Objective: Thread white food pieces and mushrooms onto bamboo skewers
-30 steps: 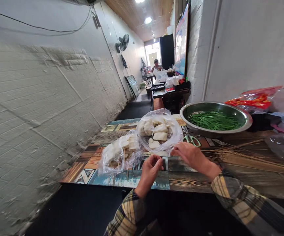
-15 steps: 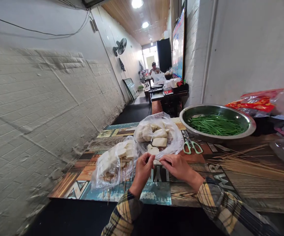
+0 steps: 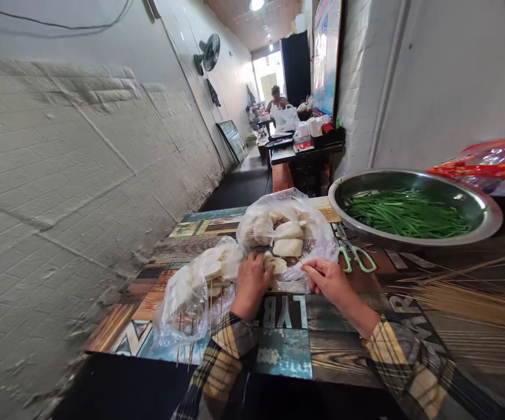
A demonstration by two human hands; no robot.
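Note:
My left hand reaches into the mouth of a clear plastic bag of white bun pieces and closes on one white piece at the bag's front. My right hand is beside it, fingers pinched on a thin bamboo skewer whose tip points at that piece. A second clear bag to the left holds white pieces threaded on skewers, with their stick ends poking out toward me.
A steel bowl of green chives stands at the right back, green-handled scissors in front of it. Loose bamboo skewers lie at the right. A red packet sits behind the bowl. A brick wall runs along the left; a person sits far down the room.
My left hand has moved forward from the table's front into the bag and taken a white piece. My right hand has shifted left with the skewer. The camera has come closer.

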